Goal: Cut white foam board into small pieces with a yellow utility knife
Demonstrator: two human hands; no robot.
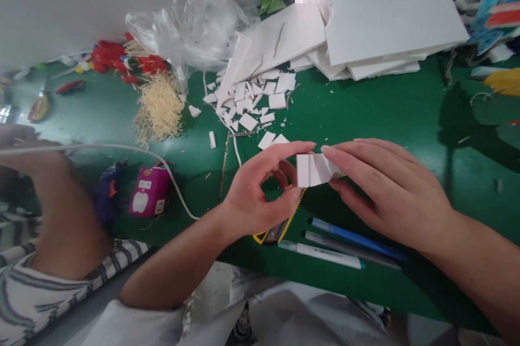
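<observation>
Between my two hands, above the green table, is a small white foam-board piece (318, 169) with a blocky square end on its left. My left hand (266, 189) pinches that square end between thumb and fingers. From the other side my right hand (377, 194) grips the piece's right part, its fingers covering some of it. Partly hidden below my left hand lies a yellow-edged tool with a dark middle (278, 231). Near my right hand rest a blue pen (353, 236), a grey pen (345, 248) and a white marker (325, 255).
Cut white foam scraps (247, 102) lie beyond my hands, with stacked foam boards (390, 15) behind. A clear plastic bag (199, 26), straw-coloured shreds (160, 108) and a magenta box (149, 191) are leftward. A white cable (174, 178) crosses near another person's arm (65, 205).
</observation>
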